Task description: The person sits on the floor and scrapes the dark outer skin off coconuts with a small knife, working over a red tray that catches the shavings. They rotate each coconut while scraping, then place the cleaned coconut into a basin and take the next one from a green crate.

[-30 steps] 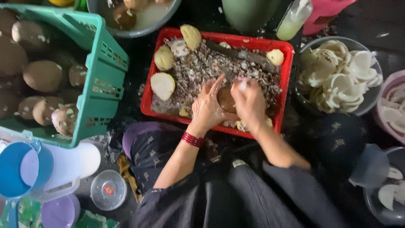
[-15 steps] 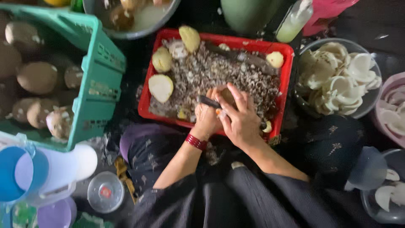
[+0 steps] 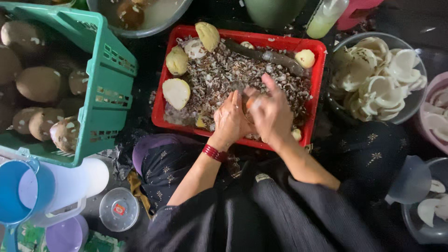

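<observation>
My left hand (image 3: 228, 119), with a red bangle at the wrist, and my right hand (image 3: 271, 114) are pressed together over the red plastic tray (image 3: 318, 84). Both close round a small brownish coconut piece (image 3: 249, 103), mostly hidden between them. One finger of my right hand sticks up. The tray holds a heap of brown shavings (image 3: 219, 77) and several peeled pale-yellow pieces (image 3: 176, 92). A long dark tool (image 3: 275, 58) lies at the tray's far side.
A green basket (image 3: 109, 93) of brown unpeeled coconuts (image 3: 38, 84) stands at left. A metal bowl (image 3: 419, 108) of white peeled pieces sits at right, beside a pink basin (image 3: 438, 88). A water-filled bowl (image 3: 154, 21) is behind; a blue jug (image 3: 14, 200) and round lid (image 3: 119, 210) are near my knee.
My hands have drawn closer together and turned the piece; the dark blade seen between them half a second ago is now hidden. The view has shifted slightly.
</observation>
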